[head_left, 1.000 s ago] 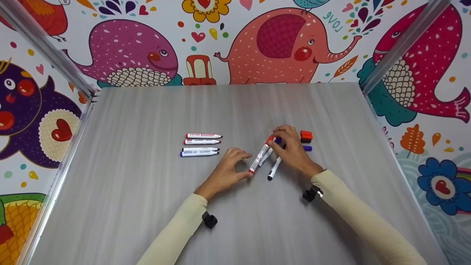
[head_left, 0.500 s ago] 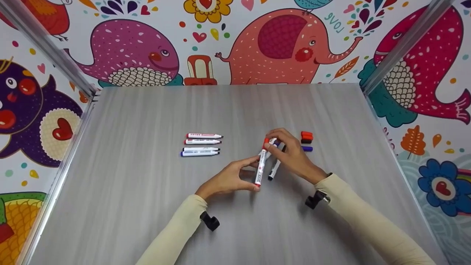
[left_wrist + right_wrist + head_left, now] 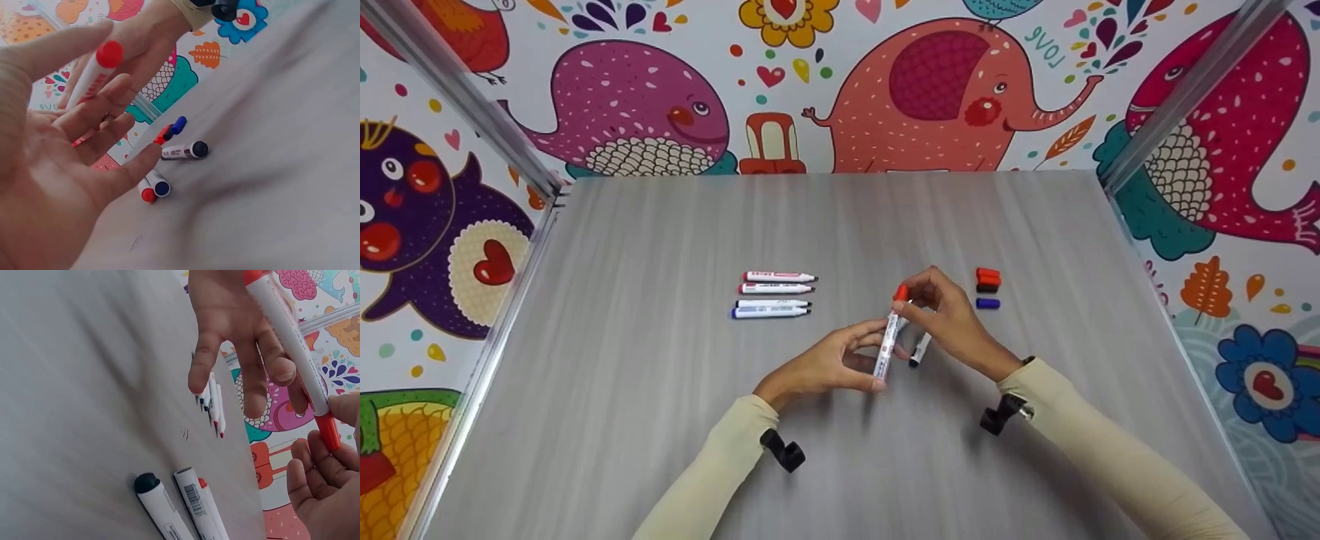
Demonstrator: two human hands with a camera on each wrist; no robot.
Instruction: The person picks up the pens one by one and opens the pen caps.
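A white whiteboard marker with a red cap is raised between my two hands. My left hand holds its lower end between thumb and fingers; its other fingers spread out in the left wrist view. With thumb and fingertips, my right hand pinches the red cap, as the right wrist view also shows. Below the hands, a black-ended marker lies on the table, beside a dark-blue-ended marker and a red-ended marker. The right hand partly hides these in the head view.
Several uncapped markers lie in a row on the grey table, tips to the right. Loose red caps, a black cap and a blue cap sit to the right. Patterned walls bound the table.
The red-capped marker has come nearer the person, and the left hand has moved right and taken hold of its lower end. The right hand has shifted slightly, uncovering the blue cap.
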